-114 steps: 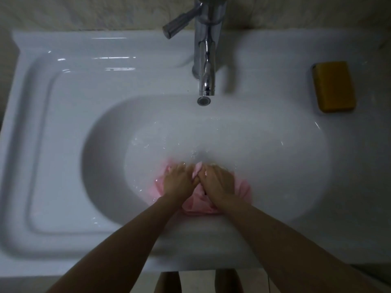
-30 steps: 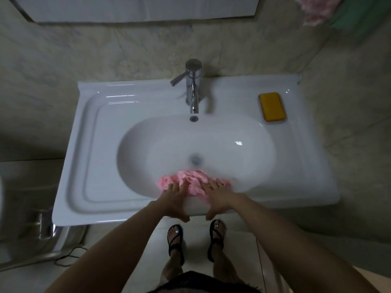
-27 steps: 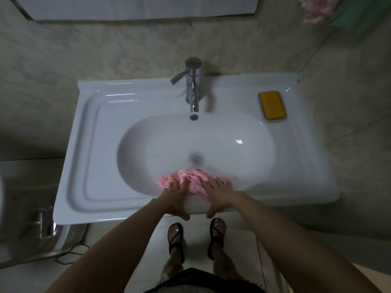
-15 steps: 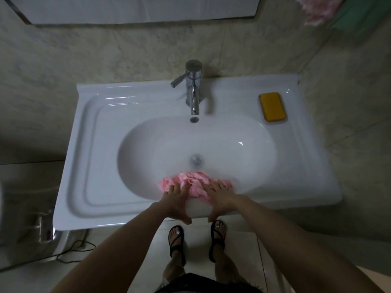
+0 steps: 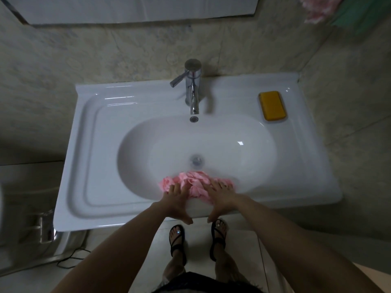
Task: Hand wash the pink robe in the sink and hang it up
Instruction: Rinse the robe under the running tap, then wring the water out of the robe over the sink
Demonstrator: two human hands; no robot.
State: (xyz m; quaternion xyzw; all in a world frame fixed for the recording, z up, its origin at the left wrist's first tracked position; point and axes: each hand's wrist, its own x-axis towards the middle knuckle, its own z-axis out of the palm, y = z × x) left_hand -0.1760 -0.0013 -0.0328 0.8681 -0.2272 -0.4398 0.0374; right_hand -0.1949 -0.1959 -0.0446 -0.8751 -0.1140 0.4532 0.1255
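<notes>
The pink robe (image 5: 193, 183) lies bunched against the near wall of the white sink (image 5: 211, 144). My left hand (image 5: 176, 203) rests on the near rim with straight fingers pressing the left part of the cloth. My right hand (image 5: 222, 199) lies beside it, fingers spread flat on the right part of the cloth, thumb hanging over the front edge. The drain (image 5: 197, 160) shows bare just beyond the cloth.
A chrome tap (image 5: 191, 87) stands at the back middle, no water running. A yellow soap bar (image 5: 272, 105) lies on the back right ledge. Pink and green cloths (image 5: 338, 9) hang at the top right. A metal fixture (image 5: 45, 227) sits below left.
Since 3.8 s ago the view has pulled back and the robe has come from the water up against the near wall. Over the last second both hands stay pressed on it.
</notes>
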